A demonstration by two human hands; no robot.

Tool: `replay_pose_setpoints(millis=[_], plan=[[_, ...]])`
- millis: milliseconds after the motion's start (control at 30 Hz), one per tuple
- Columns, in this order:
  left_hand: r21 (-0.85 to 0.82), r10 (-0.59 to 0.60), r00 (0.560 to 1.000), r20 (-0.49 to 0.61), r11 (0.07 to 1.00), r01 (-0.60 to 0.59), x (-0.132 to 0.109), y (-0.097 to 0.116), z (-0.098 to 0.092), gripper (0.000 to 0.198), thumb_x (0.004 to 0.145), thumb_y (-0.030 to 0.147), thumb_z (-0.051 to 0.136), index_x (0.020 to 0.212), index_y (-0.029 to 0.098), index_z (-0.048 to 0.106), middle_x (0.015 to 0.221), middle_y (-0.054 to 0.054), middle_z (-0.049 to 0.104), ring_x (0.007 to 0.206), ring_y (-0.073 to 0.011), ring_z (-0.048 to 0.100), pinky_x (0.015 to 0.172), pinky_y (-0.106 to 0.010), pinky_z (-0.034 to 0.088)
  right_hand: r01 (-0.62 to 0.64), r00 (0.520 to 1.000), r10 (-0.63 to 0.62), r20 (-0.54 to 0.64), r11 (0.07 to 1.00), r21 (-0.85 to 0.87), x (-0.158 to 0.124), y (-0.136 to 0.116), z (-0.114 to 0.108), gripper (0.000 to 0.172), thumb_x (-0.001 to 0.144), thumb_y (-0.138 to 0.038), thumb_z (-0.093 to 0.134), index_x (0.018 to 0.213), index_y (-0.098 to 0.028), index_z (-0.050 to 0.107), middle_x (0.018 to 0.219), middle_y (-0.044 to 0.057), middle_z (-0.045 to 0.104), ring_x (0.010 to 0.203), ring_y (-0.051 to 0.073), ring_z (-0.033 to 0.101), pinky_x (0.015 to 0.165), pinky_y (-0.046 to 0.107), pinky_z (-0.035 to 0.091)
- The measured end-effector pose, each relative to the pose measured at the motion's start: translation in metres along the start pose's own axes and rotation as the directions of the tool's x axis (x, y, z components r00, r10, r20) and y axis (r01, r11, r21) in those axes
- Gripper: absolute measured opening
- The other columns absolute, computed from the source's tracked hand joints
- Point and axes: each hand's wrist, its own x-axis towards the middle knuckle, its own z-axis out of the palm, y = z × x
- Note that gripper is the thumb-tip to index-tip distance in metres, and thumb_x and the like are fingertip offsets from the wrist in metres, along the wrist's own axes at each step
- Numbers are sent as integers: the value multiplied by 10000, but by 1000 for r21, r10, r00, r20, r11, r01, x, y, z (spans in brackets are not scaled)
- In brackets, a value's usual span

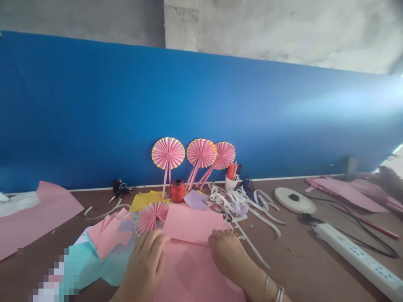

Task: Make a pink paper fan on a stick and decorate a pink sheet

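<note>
1. The left hand grips the left edge of a pink sheet, and the right hand, fingers curled, grasps its right edge; the thumbs are mostly hidden; an uneven pull could skew or crease the paper.
2. The sheet lies near, at the middle of the table, its flap spanning between the hands; if one side slips, the fold could run crooked.
3. A pleated rosette lies just beyond the left hand, partly covered by the flap; pushing farther could crush its pleats.
4. White strips tangle beyond the right hand; its bracelets could snag them if it reaches far.
5. Farthest, three pleated fans stand before the blue panel; a bumped table could topple them.
</note>
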Motion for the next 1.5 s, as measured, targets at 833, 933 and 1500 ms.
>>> replay_pose_setpoints(millis=[833, 933, 1500], plan=[[-767, -544, 714, 440, 186, 614, 2, 16, 31, 593, 652, 711, 555, 654, 136, 702, 654, -124, 726, 653, -269, 685, 632, -349, 563, -301, 947, 311, -73, 945, 130, 27, 29, 4, 289, 798, -35, 430, 946, -121, 663, 1025, 156, 645, 827, 220, 644, 689, 275, 414], [-764, -519, 729, 447, 203, 613, 2, 12, 33, 605, 655, 720, 541, 644, 135, 695, 651, -130, 724, 646, -264, 687, 612, -336, 562, -286, 948, 302, -100, 946, 150, 32, 36, 1, 254, 810, -83, 458, 948, -140, 662, 1024, 122, 652, 868, 199, 634, 706, 243, 402], [-804, -584, 724, 367, 192, 562, 7, 11, 30, 519, 631, 674, 607, 596, 158, 648, 568, -97, 705, 544, -233, 668, 513, -300, 552, -417, 899, 425, -107, 905, 89, 63, 39, 3, 242, 779, -149, 510, 936, -105, 688, 965, 152, 684, 916, 242, 627, 762, 282, 425]])
